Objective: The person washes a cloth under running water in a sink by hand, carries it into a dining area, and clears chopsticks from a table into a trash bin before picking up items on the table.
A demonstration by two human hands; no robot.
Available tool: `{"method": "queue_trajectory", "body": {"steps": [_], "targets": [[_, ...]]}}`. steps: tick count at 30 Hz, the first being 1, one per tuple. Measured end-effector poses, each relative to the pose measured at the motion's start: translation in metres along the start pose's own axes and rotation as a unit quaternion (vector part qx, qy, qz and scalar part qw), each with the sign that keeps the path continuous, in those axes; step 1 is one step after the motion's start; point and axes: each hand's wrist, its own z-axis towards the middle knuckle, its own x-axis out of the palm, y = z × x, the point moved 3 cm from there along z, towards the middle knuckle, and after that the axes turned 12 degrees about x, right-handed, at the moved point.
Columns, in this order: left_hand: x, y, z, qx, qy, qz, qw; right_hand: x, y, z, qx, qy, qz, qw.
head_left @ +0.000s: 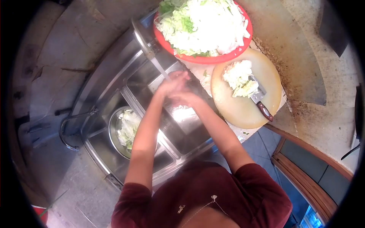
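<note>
My left hand and my right hand are close together over the right sink basin, beneath a stream of running water from the faucet. The hands overlap and look smeared by motion, so the set of their fingers is unclear. No object shows in either one. Right of them, a round cutting board carries a pile of chopped cabbage and a cleaver with a dark handle, its blade partly under the cabbage.
A red basin heaped with cut cabbage stands at the top. In the left sink basin sits a metal bowl with cabbage leaves. A second, curved faucet is at the left. The board lies on a worn counter.
</note>
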Motion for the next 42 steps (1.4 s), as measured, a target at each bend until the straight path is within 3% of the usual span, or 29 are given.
{"method": "queue_trajectory", "body": {"steps": [2, 3, 6, 8, 12, 15, 17, 18, 19, 22, 23, 24, 25, 27, 29, 32, 33, 34, 36, 37, 39, 40, 41, 42], "targets": [[-0.001, 0.014, 0.004, -0.052, -0.046, -0.027, 0.997, 0.005, 0.004, -0.007, -0.044, -0.141, -0.089, 0.985], [0.0, 0.018, 0.005, -0.035, -0.093, -0.041, 0.994, 0.008, 0.009, -0.011, -0.067, -0.21, -0.134, 0.966], [0.006, 0.035, 0.01, 0.013, -0.221, -0.065, 0.973, -0.007, 0.005, 0.01, -0.107, -0.424, -0.389, 0.81], [0.002, 0.056, 0.017, 0.039, -0.291, -0.058, 0.954, -0.003, 0.01, -0.007, -0.111, -0.431, -0.438, 0.781], [-0.011, 0.1, 0.024, -0.032, -0.437, -0.155, 0.885, -0.013, 0.003, 0.001, -0.155, -0.417, -0.483, 0.754], [-0.027, 0.121, 0.027, -0.086, -0.448, -0.335, 0.825, -0.007, -0.002, -0.009, -0.392, -0.466, -0.504, 0.612], [-0.034, 0.122, 0.027, -0.092, -0.42, -0.125, 0.894, -0.011, -0.001, -0.001, -0.295, -0.428, -0.325, 0.79], [-0.04, 0.128, 0.029, -0.096, -0.397, -0.016, 0.913, -0.003, -0.001, -0.002, -0.235, -0.398, -0.223, 0.858], [-0.052, 0.16, 0.048, -0.118, -0.305, 0.026, 0.945, 0.01, 0.009, -0.013, -0.187, -0.38, -0.101, 0.9], [-0.047, 0.143, 0.064, -0.057, -0.318, 0.116, 0.939, 0.044, 0.02, -0.036, -0.231, -0.316, 0.054, 0.919], [-0.027, 0.117, 0.065, -0.081, -0.318, -0.012, 0.945, 0.063, 0.023, -0.052, -0.298, -0.316, -0.005, 0.901], [-0.034, 0.134, 0.088, 0.008, -0.323, 0.121, 0.939, 0.083, 0.021, -0.069, -0.36, -0.314, -0.064, 0.876], [-0.042, 0.133, 0.098, -0.033, -0.216, 0.132, 0.967, 0.098, 0.009, -0.08, -0.328, -0.269, -0.056, 0.904], [-0.041, 0.111, 0.103, -0.028, -0.148, 0.156, 0.976, 0.121, -0.002, -0.108, -0.285, -0.193, -0.016, 0.939], [-0.026, 0.075, 0.089, 0.05, -0.238, 0.18, 0.953, 0.136, -0.003, -0.139, -0.252, -0.129, 0.045, 0.958], [-0.022, 0.061, 0.084, 0.008, -0.264, 0.411, 0.873, 0.118, 0.004, -0.112, -0.094, -0.015, 0.273, 0.957], [-0.018, 0.058, 0.083, -0.033, -0.3, 0.388, 0.871, 0.102, 0.009, -0.089, -0.038, 0.036, 0.302, 0.952], [-0.013, 0.053, 0.073, 0.006, -0.326, 0.345, 0.88, 0.083, 0.006, -0.063, 0.024, 0.084, 0.332, 0.939], [-0.005, 0.038, 0.049, 0.081, -0.376, 0.256, 0.887, 0.048, 0.01, -0.026, 0.015, 0.054, 0.332, 0.942], [-0.014, 0.082, 0.059, 0.058, -0.507, 0.191, 0.839, 0.032, 0.019, -0.017, -0.01, 0.036, 0.346, 0.938], [-0.011, 0.117, 0.046, 0.049, -0.564, -0.029, 0.824, 0.007, 0.022, 0.008, -0.025, 0.035, 0.404, 0.914], [0.01, 0.076, 0.012, 0.028, -0.513, -0.017, 0.858, -0.004, 0.017, 0.027, -0.015, 0.049, 0.45, 0.892], [0.01, 0.106, 0.011, 0.114, -0.5, -0.035, 0.858, -0.01, 0.015, 0.043, -0.007, 0.02, 0.35, 0.937], [0.018, 0.088, -0.002, 0.095, -0.468, -0.013, 0.879, -0.016, 0.015, 0.059, 0.002, -0.01, 0.244, 0.97]]}}
